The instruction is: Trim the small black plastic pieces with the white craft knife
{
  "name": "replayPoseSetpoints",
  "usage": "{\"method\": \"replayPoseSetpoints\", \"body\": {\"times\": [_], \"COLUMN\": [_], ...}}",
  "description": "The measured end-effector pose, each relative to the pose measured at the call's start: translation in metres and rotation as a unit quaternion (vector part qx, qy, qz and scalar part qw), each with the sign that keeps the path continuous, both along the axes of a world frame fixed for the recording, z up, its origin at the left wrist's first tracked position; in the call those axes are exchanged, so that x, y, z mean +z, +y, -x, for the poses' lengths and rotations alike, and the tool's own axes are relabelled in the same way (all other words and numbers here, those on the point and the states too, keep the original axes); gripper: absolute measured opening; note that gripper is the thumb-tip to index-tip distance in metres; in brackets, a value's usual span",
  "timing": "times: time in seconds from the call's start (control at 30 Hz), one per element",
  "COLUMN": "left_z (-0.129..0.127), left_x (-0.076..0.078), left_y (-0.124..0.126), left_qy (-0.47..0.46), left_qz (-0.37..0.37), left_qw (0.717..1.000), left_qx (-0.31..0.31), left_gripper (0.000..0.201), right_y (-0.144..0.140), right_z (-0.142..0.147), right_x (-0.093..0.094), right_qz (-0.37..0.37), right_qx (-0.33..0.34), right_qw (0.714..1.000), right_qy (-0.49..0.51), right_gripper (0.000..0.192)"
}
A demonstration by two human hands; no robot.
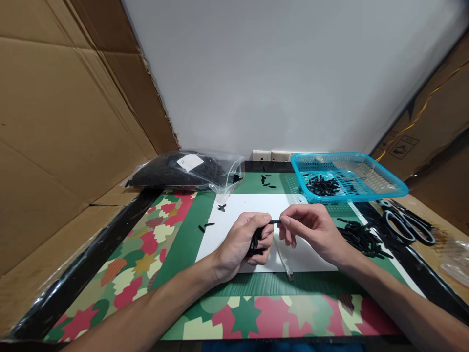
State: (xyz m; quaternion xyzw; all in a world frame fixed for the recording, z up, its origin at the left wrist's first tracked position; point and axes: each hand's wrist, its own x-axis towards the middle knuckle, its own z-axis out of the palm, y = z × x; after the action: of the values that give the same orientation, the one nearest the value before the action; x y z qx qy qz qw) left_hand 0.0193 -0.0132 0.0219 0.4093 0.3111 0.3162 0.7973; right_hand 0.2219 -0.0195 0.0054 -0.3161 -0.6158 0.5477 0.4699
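My left hand (244,239) is closed around several small black stick-like pieces (256,243), whose exact kind I cannot make out. One slim black piece (274,222) spans the gap between both hands, pinched at one end by the left thumb and finger. The thumb and fingertips of my right hand (311,226) pinch its other end. Below them, a thin clear strip (285,259) with a reddish tip lies across the white sheet (220,244). A heap of the same black pieces (362,237) rests beside the right wrist.
A blue plastic basket (401,188) with black pieces (322,186) inside stands at the back right. Scissors (406,225) lie to the right. A clear bag (176,171) of black material sits at the back left. Loose pieces dot the patterned mat (146,254). Cardboard (66,98) walls the left.
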Motion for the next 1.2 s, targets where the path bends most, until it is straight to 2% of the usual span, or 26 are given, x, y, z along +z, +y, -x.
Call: {"method": "replayPoseSetpoints", "body": {"times": [0.43,0.93,1.2], "left_z": [-0.0013,-0.0006,0.0007], "left_x": [0.0021,0.0011,-0.0018], "left_y": [-0.0007,0.0004,0.0014], "left_qy": [0.018,0.009,0.006], "left_qz": [-0.036,-0.026,-0.039], "left_qw": [0.999,1.000,0.999], "left_qx": [0.004,-0.013,-0.020], "left_gripper": [0.045,0.043,0.045], "right_y": [-0.0005,-0.0002,-0.0018], "right_z": [-0.0005,0.0000,-0.0008], "right_x": [-0.0013,-0.0006,0.0022], "right_qz": [-0.026,-0.021,-0.016], "right_qx": [-0.007,-0.005,-0.002], "right_qw": [1.000,1.000,1.000], "right_qy": [0.004,0.018,-0.008], "right_gripper": [0.027,0.028,0.032]}}
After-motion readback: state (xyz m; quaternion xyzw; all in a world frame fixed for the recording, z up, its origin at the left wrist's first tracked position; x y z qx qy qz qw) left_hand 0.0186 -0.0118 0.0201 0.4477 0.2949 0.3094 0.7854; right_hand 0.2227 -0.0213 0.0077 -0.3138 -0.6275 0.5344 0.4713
